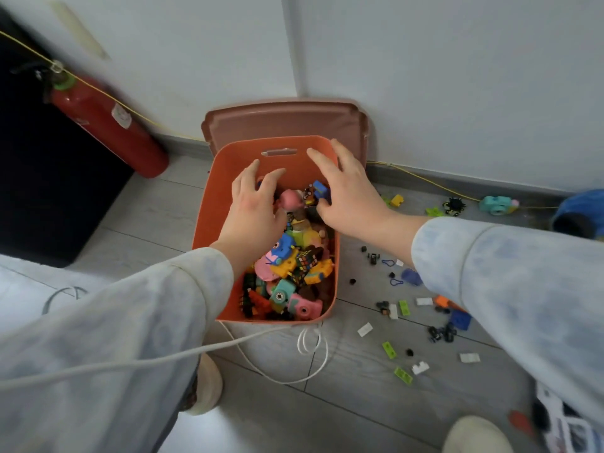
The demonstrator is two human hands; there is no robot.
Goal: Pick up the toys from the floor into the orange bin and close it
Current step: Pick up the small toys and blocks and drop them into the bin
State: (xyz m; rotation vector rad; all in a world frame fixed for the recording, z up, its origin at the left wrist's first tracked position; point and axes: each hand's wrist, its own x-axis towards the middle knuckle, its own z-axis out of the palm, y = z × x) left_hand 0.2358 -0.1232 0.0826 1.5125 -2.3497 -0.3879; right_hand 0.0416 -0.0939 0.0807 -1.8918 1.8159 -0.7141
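The orange bin (214, 204) stands open on the floor, heaped with colourful toys: toy cameras, a puzzle cube (305, 260), bricks, a pink figure (290, 200). Its brown lid (284, 120) leans against the wall behind it. Both my hands hover over the far end of the bin. My left hand (253, 204) has its fingers spread and relaxed above the pink figure. My right hand (346, 189) is spread too, its thumb touching a blue brick (320, 188); neither hand grips anything. Several small bricks (389, 349) lie scattered on the floor right of the bin.
A red fire extinguisher (108, 125) leans at the left wall beside a dark cabinet. A white cable (307, 344) loops on the floor before the bin. A teal toy camera (496, 204), a blue object (581, 210) and a yellow cord sit along the right wall. My slippers are at the bottom.
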